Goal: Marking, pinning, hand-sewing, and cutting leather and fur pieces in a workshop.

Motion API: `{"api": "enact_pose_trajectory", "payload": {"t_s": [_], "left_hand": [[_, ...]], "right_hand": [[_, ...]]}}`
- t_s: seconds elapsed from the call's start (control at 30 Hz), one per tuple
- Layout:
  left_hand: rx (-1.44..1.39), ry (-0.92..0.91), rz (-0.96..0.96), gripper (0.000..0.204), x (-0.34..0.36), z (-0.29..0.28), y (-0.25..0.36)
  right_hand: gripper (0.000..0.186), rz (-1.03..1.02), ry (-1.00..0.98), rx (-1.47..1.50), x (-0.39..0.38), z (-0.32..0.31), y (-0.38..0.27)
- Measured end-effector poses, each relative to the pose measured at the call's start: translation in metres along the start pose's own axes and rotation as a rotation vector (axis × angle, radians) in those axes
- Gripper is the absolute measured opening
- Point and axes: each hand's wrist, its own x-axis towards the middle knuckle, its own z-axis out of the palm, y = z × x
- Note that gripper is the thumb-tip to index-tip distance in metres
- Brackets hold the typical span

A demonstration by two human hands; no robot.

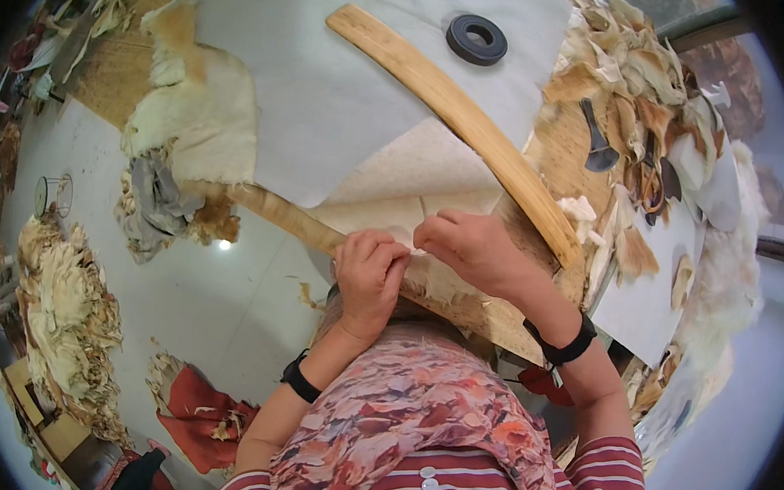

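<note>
At the table's near edge lies a pale hide [430, 174] with a cream face, partly under a large white sheet [303, 91]. My left hand [369, 280] is closed, its fingers curled over the hide's near edge. Just right of it and slightly farther in, my right hand [476, 252] is closed in a pinch; what sits between its fingertips is too small or hidden to make out. Beyond my hands a long wooden strip [449, 107] lies across the sheet, its right end near my right wrist. A black ring-shaped roll [476, 40] rests on the sheet past the strip.
A black flat tool [598, 141] and scissors [647, 182] lie at the right among hide scraps [619, 56]. White fur [733, 244] hangs at the far right. Left, a hide piece [200, 110] overhangs the table edge; on the floor sit a scrap heap [69, 312] and red cloth [203, 419].
</note>
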Motion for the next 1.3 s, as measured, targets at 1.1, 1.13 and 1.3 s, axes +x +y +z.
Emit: {"api": "enact_pose_trajectory", "payload": {"t_s": [1.1, 1.13, 1.3], "left_hand": [[-0.029, -0.045, -0.008, 0.013, 0.001, -0.003, -0.004], [-0.027, -0.052, -0.01, 0.013, 0.001, -0.004, -0.004], [-0.043, -0.054, -0.014, 0.013, 0.002, -0.005, -0.004]], "right_hand": [[0.028, -0.025, -0.41, -0.15, 0.026, -0.005, 0.002], [0.033, -0.012, -0.399, -0.165, 0.027, -0.003, 0.001], [0.047, -0.067, -0.37, -0.223, 0.025, 0.009, 0.002]]}}
